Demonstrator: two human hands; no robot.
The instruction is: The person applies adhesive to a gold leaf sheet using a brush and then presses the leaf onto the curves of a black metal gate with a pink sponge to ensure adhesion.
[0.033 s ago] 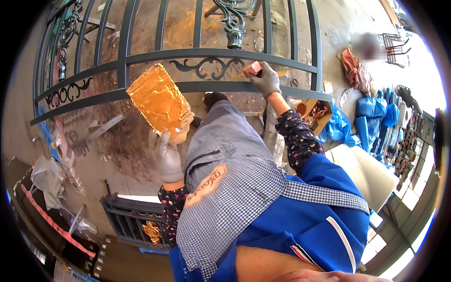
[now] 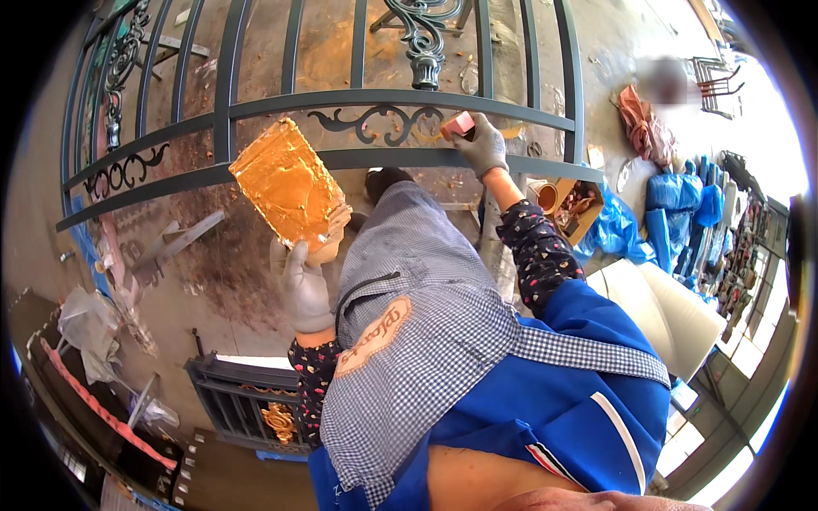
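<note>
My left hand [image 2: 307, 294], in a grey glove, grips a flat board [image 2: 290, 187] thickly smeared with gold paint. The board is tilted beside the lower rail of a dark grey metal railing [image 2: 341, 159]. Between the fingers of my gloved right hand [image 2: 486, 146] is a pink sponge block [image 2: 458, 126]. That block is at the right end of a black scroll ornament [image 2: 362, 134], set between the two lower rails. The scroll's right part looks gold; whether the sponge touches it I cannot tell.
Right of the railing stands an open cardboard box [image 2: 584, 223] with a brown roll in it. Blue plastic wrapping [image 2: 615, 228] and big white rolls [image 2: 656, 307] lie further right. At lower left is another dark railing panel [image 2: 243, 400] with a gold ornament. Metal pieces [image 2: 192, 234] lie on the floor.
</note>
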